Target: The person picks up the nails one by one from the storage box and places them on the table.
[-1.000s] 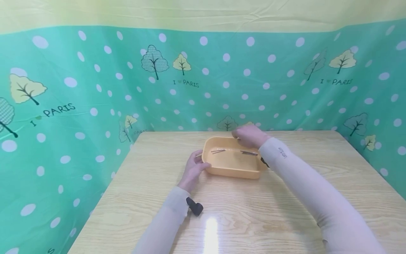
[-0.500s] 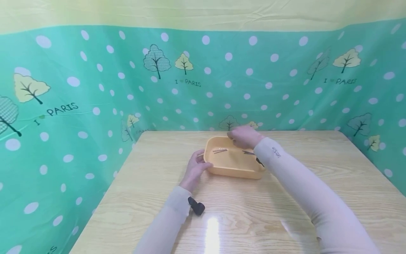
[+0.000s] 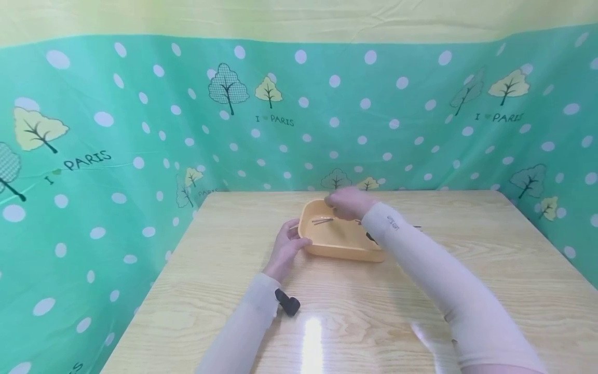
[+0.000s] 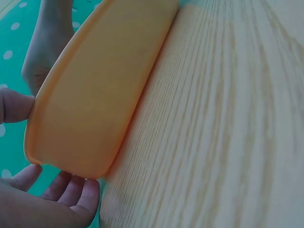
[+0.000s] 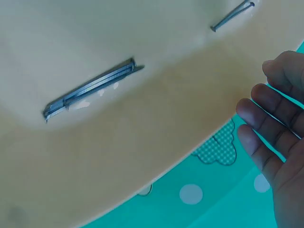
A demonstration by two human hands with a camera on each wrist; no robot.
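Observation:
A yellow-orange plastic tray (image 3: 348, 252) sits on the wooden table. My left hand (image 3: 283, 249) grips its left end, thumb over the rim and fingertips against the outer wall, as the left wrist view shows. Two nails (image 5: 232, 16) lie in the tray's left part, forming a narrow V. Farther right, several nails (image 5: 92, 89) lie side by side, partly covered by my right sleeve in the head view. Over the tray's far rim is my right hand (image 3: 351, 202). Its fingers (image 5: 268, 111) are loosely bent in the right wrist view, with nothing visible in them.
Thin dark pieces (image 3: 417, 227) lie on the table (image 3: 467, 249) just beyond my right forearm. A green dotted curtain (image 3: 289, 130) hangs along the table's back edge and down both sides. A black wrist camera (image 3: 288, 303) sticks out from my left cuff.
My right hand has moved left along the tray's far rim, its sleeve now covering more of the right nails. Dark pieces beyond the forearm have come into view. My left hand stays at the tray.

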